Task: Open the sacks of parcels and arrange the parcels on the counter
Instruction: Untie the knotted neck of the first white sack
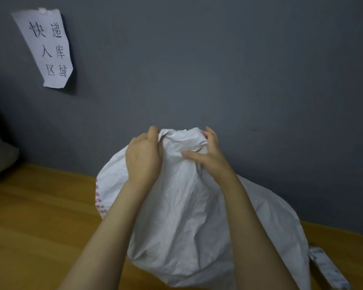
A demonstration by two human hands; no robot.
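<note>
Upper left: white paper sign with handwritten characters [44, 47] on a grey wall. Lower left: golden-brown wooden desk [40, 216]. Centre: large crinkled white plastic sack [187, 206] sits bulging on the desk. Left hand [144, 158] clenches the bunched neck; right hand [208, 155] pinches the folds opposite. The material looks thin, limp and slick, so it is probably best gripped at the gathered mouth. Lower right: pale printed box [327, 268].

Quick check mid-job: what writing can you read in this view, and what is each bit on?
"快递 入库 区域": handwritten on the white paper sheet stuck to the grey wall.
Red print along the left edge of the white plastic sack: too blurred to read.
Bluish print on the long white parcel on the wooden counter: too blurred to read.
</note>
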